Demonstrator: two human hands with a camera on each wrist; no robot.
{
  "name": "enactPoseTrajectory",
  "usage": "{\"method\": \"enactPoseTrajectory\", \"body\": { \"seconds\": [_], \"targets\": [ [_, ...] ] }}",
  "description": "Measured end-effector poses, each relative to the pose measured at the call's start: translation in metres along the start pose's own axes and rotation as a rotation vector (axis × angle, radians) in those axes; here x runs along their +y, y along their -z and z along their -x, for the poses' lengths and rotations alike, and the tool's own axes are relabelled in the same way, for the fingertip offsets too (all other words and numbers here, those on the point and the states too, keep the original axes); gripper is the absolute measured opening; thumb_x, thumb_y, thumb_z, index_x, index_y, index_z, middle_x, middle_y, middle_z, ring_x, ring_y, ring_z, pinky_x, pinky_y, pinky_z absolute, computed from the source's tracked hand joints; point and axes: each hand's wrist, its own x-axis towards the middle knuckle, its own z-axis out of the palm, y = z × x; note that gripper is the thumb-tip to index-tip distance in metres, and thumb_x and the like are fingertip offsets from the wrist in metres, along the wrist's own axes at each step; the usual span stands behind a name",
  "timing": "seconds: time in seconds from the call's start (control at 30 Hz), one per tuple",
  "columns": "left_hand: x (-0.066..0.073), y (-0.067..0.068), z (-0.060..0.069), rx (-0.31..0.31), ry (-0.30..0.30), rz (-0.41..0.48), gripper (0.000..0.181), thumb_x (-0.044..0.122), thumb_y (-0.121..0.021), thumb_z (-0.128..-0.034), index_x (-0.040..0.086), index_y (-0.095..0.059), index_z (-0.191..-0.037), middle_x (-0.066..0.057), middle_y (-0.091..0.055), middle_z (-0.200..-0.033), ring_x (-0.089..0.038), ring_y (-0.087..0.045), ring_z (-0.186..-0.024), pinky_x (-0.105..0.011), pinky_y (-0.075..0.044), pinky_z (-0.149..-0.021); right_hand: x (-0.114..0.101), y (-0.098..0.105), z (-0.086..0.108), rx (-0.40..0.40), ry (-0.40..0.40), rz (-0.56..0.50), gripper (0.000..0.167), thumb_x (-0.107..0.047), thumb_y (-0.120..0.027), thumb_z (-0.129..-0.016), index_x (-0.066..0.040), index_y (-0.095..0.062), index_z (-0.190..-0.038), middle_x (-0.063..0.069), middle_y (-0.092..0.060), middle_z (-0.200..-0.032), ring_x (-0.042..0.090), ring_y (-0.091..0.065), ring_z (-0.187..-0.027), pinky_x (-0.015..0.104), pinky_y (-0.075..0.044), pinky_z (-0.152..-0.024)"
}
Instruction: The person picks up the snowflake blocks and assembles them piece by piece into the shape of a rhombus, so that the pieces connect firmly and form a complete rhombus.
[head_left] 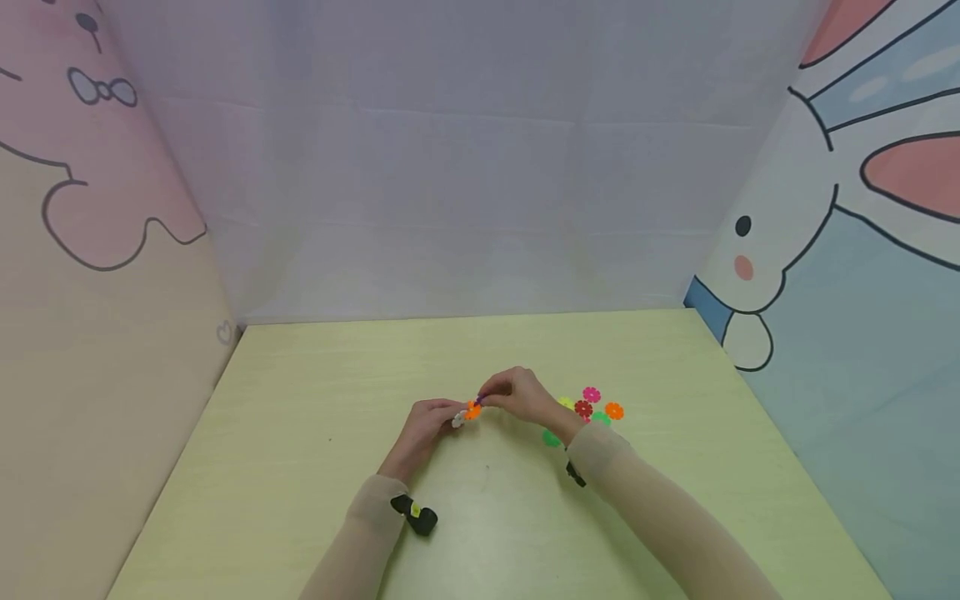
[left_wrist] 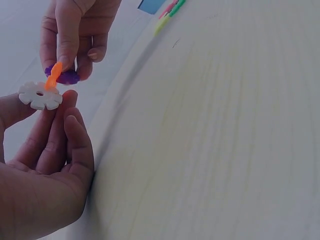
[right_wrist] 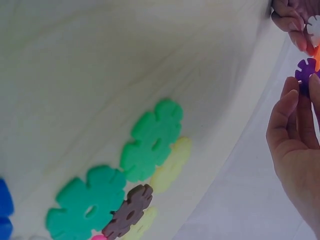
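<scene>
Head: white disc [left_wrist: 37, 101] pinched in left hand [head_left: 427, 423], purple disc [left_wrist: 69, 77] in right hand [head_left: 522, 396], table sides [head_left: 777, 440] distant

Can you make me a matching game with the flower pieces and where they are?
1 White piece
2 Purple piece
3 Raised orange piece
4 Green pieces

A Lying on the table
B Pinched by the right hand
C Between the white and purple pieces
D Pinched by the left hand

Pairs: 1-D, 2-B, 3-C, 4-A
</scene>
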Motion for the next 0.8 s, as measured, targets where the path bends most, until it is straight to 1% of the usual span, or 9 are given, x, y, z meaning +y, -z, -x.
{"method": "enactPoseTrajectory", "body": {
  "seconds": [0.1,0.23,0.33,0.47,0.57,0.8],
  "targets": [
    [-0.0005,-0.0007,-0.0001,0.010,0.000,0.003,0.024,0.013,-0.071,-0.0860,-0.008,-0.071,-0.097,-0.013,-0.067,-0.093,-0.017,-0.058,-0.071,-0.028,-0.048,-0.066,0.0002,-0.0002,0.0006,-0.004,0.004,0.003,0.011,-0.007,-0.070,-0.087,-0.007,-0.074,-0.097,-0.004,-0.069,-0.091,0.010,-0.064,-0.081,0.025,-0.051,-0.075],
    [0.0012,-0.0015,0.0012,0.007,-0.008,0.012,0.026,0.013,-0.072,-0.0851,-0.008,-0.070,-0.099,-0.014,-0.068,-0.096,-0.017,-0.060,-0.073,-0.028,-0.048,-0.066,0.0000,-0.0004,0.0015,-0.006,0.005,0.004,0.010,-0.008,-0.070,-0.087,-0.008,-0.074,-0.097,-0.004,-0.069,-0.091,0.009,-0.064,-0.081,0.025,-0.051,-0.074],
    [0.0026,-0.0018,0.0018,0.006,-0.010,0.021,0.028,0.014,-0.073,-0.0851,-0.009,-0.069,-0.101,-0.014,-0.067,-0.098,-0.016,-0.061,-0.074,-0.027,-0.048,-0.066,0.0002,-0.0007,0.0017,-0.015,0.008,-0.003,0.011,-0.009,-0.069,-0.088,-0.007,-0.073,-0.098,-0.004,-0.069,-0.091,0.010,-0.064,-0.082,0.025,-0.051,-0.075],
    [0.0031,-0.0019,0.0015,0.011,-0.004,0.034,0.029,0.017,-0.073,-0.0850,-0.008,-0.070,-0.100,-0.013,-0.067,-0.098,-0.017,-0.060,-0.073,-0.027,-0.048,-0.065,0.0003,-0.0012,0.0018,-0.028,0.008,-0.015,0.013,-0.008,-0.069,-0.088,-0.005,-0.073,-0.100,-0.003,-0.069,-0.092,0.010,-0.064,-0.084,0.026,-0.051,-0.076],
    [0.0032,-0.0021,0.0010,0.016,-0.004,0.034,0.030,0.020,-0.073,-0.0852,-0.007,-0.071,-0.099,-0.013,-0.067,-0.098,-0.017,-0.059,-0.074,-0.027,-0.048,-0.065,-0.0006,-0.0010,0.0021,-0.030,0.002,-0.010,0.013,-0.008,-0.069,-0.088,-0.006,-0.073,-0.101,-0.003,-0.070,-0.093,0.010,-0.064,-0.083,0.026,-0.051,-0.076],
    [0.0042,-0.0025,0.0006,0.001,0.000,0.031,0.028,0.018,-0.073,-0.0853,-0.007,-0.071,-0.098,-0.014,-0.067,-0.099,-0.016,-0.059,-0.076,-0.025,-0.049,-0.065,-0.0057,-0.0001,0.0032,-0.045,0.013,-0.010,0.017,-0.006,-0.066,-0.090,0.000,-0.071,-0.106,0.003,-0.070,-0.096,0.012,-0.065,-0.085,0.027,-0.051,-0.075]
  ]
}}
